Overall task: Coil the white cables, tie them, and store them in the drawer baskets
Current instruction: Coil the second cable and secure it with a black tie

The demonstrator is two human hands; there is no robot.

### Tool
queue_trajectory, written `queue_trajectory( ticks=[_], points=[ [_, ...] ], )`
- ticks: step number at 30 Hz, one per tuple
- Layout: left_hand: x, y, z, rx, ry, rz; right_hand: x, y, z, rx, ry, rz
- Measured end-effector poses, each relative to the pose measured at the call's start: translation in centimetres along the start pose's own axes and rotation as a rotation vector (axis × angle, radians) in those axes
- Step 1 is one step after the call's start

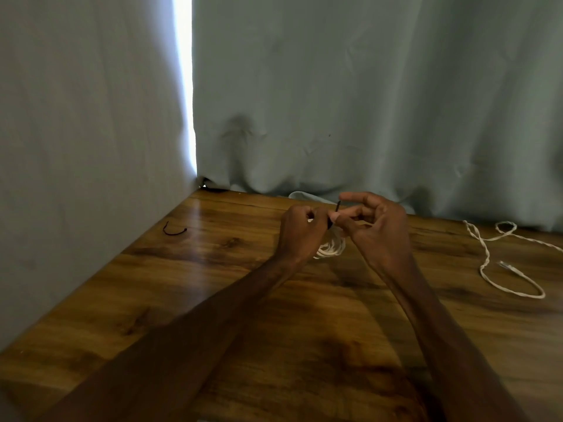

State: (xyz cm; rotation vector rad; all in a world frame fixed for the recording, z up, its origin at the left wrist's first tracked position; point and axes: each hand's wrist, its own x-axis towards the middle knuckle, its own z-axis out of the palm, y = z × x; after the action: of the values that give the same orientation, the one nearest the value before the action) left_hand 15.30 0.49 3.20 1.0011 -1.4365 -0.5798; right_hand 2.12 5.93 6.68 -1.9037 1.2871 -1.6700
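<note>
Centrally, left hand (300, 229) grips coiled white cable (332, 248), right hand (377, 229) pinches black tie (337, 207) above it

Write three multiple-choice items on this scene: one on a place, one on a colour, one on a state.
1. Where does the loose white cable lie?
A. On the table, right of both hands
B. On the table, left of both hands
C. In a basket

2. What colour is the tie at the fingers?
A. Red
B. White
C. Black

3. What state is the held cable in?
A. Stretched straight
B. Coiled in loops
C. Cut in pieces

Answers:
1 A: it snakes over the wood to the right of both hands.
2 C: the strip that the right hand pinches is black.
3 B: white loops hang bunched below the left hand, which grips them.
</note>
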Motion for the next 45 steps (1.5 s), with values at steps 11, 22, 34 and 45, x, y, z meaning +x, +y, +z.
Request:
queue_trajectory(
  ticks=[11,22,34,45],
  points=[
    [-0.9,0.5,0.1,0.139,0.05,0.042,0.0,0.1,0.2,0.037,0.04,0.017],
    [0.4,0.2,0.1,0.146,0.057,0.273,-0.3,0.5,0.4,-0.107,-0.028,-0.126],
    [-0.4,2.0,-0.5,-0.22,-0.252,-0.108,-0.4,1.3,0.7,-0.071,0.124,-0.126],
    [0.3,1.4,-0.8,-0.275,-0.572,-0.116,0.7,2.8,-2.5,-0.141,0.087,-0.047]
  ],
)
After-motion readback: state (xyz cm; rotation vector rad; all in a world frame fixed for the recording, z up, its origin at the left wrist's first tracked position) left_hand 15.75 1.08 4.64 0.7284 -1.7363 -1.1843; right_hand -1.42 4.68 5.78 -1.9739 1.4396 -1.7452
